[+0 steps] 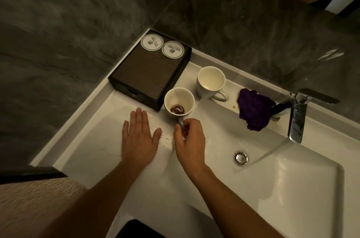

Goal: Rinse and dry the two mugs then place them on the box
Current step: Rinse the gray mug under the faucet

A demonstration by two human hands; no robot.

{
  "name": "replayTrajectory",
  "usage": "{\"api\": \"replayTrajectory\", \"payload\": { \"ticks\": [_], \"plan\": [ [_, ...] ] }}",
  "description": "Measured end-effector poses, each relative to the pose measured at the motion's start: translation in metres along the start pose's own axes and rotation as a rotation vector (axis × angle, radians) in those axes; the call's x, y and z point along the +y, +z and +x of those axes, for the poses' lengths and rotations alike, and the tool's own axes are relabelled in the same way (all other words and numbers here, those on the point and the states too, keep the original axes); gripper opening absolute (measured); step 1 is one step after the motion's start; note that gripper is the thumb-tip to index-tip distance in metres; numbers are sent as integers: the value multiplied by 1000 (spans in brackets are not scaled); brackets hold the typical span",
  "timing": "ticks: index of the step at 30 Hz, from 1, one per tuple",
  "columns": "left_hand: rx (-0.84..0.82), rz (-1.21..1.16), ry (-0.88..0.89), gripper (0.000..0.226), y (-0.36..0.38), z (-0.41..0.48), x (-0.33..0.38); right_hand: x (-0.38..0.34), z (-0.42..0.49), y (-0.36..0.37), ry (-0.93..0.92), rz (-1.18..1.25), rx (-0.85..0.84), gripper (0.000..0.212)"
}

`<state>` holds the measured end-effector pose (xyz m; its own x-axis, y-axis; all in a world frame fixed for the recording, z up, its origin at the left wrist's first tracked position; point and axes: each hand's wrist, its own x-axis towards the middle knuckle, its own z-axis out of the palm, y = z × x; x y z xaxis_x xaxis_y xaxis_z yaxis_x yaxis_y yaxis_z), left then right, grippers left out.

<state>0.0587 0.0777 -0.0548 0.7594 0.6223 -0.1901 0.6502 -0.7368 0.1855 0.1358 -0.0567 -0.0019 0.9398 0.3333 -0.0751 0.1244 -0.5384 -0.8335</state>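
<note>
Near mug [179,98]: white glazed ceramic, round, brown dregs inside, just beside the box's near corner; its handle is pinched by the right hand [190,140].
Far mug [211,80]: same make, upright on the ledge right of the box.
Box [148,74]: dark, rectangular, flat-topped.
Left hand [139,136]: flat, fingers straight, on the smooth white sink [272,189] surround.
Cloth [254,109]: purple, crumpled, beside the chrome tap [297,119].

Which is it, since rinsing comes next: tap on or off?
On. A stream of water falls from the tap into the sink, beside the drain.
</note>
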Motion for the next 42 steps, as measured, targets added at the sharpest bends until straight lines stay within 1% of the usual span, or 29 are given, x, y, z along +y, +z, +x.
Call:
{"api": "replayTrajectory", "payload": {
  "ticks": [2,5,7,10,12,14,16,19,23,27,31,34,37,42],
  "plan": [
    [-5,-8,-2,85,0,0,0,6,2,-6,-37,-30,19,4],
    [0,-89,-11,83,-4,1,-1,16,6,-15,-104,-77,52,11],
    [16,-240,-9,79,-12,1,1,24,10,-24,-147,-88,78,9],
    [14,-511,95,75,-27,-8,21,40,9,-42,-160,-82,118,7],
    [-55,-635,169,79,-34,-13,43,52,4,-57,-173,-73,131,6],
    [-168,-755,200,92,-40,-14,65,66,-4,-74,-177,-71,135,6],
    [-281,-837,229,97,-41,-13,86,83,-14,-93,-172,-75,148,7],
    [-374,-828,350,92,-29,-16,117,112,-34,-121,-105,-102,175,11],
    [-475,-755,500,97,-6,-28,166,150,-61,-161,22,-127,218,15],
    [-561,-725,605,86,13,-36,219,179,-75,-198,146,-147,267,14],
    [-576,-725,629,84,19,-29,250,191,-62,-214,201,-121,273,10],
    [-572,-727,626,83,19,-22,251,190,-56,-212,195,-93,226,8],
    [-567,-699,592,82,21,-34,251,197,-62,-221,180,-94,187,9],
    [-525,-722,558,83,22,-41,265,202,-55,-231,182,-82,228,10]
  ]
}}
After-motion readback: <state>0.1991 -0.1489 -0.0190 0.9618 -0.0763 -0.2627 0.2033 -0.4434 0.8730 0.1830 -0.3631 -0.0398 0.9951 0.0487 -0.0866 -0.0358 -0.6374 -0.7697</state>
